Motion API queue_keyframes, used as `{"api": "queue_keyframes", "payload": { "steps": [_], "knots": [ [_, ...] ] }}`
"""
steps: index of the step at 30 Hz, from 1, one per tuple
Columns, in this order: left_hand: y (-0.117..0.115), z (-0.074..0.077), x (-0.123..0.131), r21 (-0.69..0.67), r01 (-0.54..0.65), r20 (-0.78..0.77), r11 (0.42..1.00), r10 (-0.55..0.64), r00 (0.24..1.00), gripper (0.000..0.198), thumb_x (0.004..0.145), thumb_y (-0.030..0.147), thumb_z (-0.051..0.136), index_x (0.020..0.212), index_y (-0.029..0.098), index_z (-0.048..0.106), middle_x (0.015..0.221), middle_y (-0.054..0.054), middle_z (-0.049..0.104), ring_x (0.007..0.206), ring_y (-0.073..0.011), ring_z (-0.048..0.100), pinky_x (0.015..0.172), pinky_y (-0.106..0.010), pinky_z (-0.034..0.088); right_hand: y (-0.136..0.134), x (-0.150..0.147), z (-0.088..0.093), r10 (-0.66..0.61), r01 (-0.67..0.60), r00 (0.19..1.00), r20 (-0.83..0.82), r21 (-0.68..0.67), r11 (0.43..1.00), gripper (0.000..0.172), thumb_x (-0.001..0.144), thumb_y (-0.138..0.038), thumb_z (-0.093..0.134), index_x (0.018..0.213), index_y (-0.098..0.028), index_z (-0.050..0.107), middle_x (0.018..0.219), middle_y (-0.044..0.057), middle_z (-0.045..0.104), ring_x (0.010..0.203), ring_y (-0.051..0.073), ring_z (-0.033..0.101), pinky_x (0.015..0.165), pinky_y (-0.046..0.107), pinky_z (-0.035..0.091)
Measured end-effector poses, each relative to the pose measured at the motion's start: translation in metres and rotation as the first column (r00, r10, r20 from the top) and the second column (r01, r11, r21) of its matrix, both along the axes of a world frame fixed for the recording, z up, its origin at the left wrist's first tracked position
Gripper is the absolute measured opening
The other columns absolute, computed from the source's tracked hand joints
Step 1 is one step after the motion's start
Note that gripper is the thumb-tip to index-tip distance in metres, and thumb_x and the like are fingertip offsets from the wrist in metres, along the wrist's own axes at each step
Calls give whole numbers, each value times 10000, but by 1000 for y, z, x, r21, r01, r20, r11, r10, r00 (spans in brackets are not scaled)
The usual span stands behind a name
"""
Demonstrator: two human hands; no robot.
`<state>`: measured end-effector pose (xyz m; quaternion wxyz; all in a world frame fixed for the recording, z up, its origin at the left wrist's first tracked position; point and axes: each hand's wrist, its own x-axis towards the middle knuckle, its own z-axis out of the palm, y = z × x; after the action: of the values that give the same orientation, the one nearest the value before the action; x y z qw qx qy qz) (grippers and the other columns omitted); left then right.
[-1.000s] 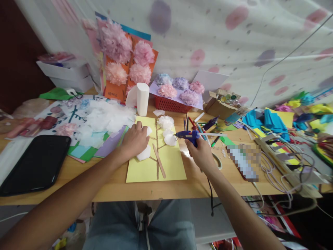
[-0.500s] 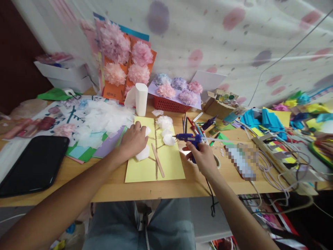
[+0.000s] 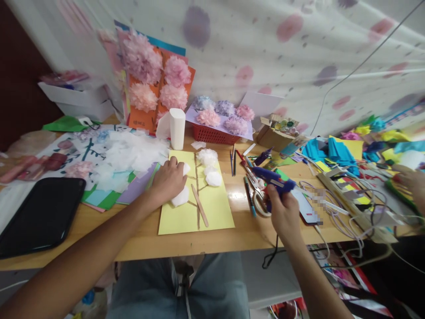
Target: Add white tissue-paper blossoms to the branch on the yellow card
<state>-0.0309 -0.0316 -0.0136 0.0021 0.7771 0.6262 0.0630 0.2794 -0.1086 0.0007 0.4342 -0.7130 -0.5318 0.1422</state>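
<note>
Over the upper left of a yellow sheet of paper (image 3: 215, 208), my left hand (image 3: 168, 179) is closed, its fingers bent down. What is under its fingertips is hidden. A white tissue piece (image 3: 187, 169) shows beside them, and another tissue piece (image 3: 181, 197) lies below the hand. The sheet bears a brown branching trunk, with a white tissue pompom (image 3: 207, 157) and a flatter white tuft (image 3: 213, 178) on its right side. A wooden craft stick (image 3: 199, 206) rests across the trunk. My right hand (image 3: 284, 215) grips a blue glue gun (image 3: 274, 179) above the table, right of the sheet.
Scissors (image 3: 260, 201), a marker (image 3: 250, 197) and pens lie right of the sheet. Beyond are a phone (image 3: 307, 208) and a power strip (image 3: 345, 199) with tangled cables. A tablet (image 3: 43, 212) is at left; a red basket (image 3: 215, 134) stands behind. Another person's hand (image 3: 411, 184) shows far right.
My right hand has carried the glue gun away from the white tuft, to the right, uncovering the scissors and marker. My left hand stays in its place on the sheet.
</note>
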Motion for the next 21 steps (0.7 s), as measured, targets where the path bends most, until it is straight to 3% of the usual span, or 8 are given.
{"api": "queue_keyframes", "payload": {
  "steps": [4,8,13,21],
  "knots": [
    [0,-1,-1,15,6,-10,1000,-5,1000,335,966,301,461,1203,122,616,1193,-174,541,1090,-310,574,873,-383,486,-25,46,-8,-123,123,992,15,42,992,552,879,-657,493,999,-153,682,839,88,674,669,204,600,591,329,473],
    [1,-4,-1,38,9,-22,999,-8,1000,332,965,298,455,1191,123,623,1180,-168,548,1080,-315,578,853,-385,493,-42,78,-23,-235,251,925,299,-13,968,565,889,-609,426,1022,-131,696,885,158,694,789,308,640,722,436,483],
    [2,-4,-1,39,5,-29,999,-4,1000,337,970,292,435,1200,131,620,1188,-165,545,1084,-308,579,841,-379,496,-40,89,-38,-180,203,888,423,-10,979,472,921,-472,399,1075,-123,678,991,192,704,976,333,636,859,438,462],
    [3,-7,-4,48,6,-41,999,-4,999,357,972,288,417,1241,142,600,1200,-161,545,1081,-301,588,794,-360,498,-32,90,-44,-198,250,848,491,-42,967,469,907,-471,391,1007,-117,683,913,195,703,861,323,631,787,424,453]
  ]
}}
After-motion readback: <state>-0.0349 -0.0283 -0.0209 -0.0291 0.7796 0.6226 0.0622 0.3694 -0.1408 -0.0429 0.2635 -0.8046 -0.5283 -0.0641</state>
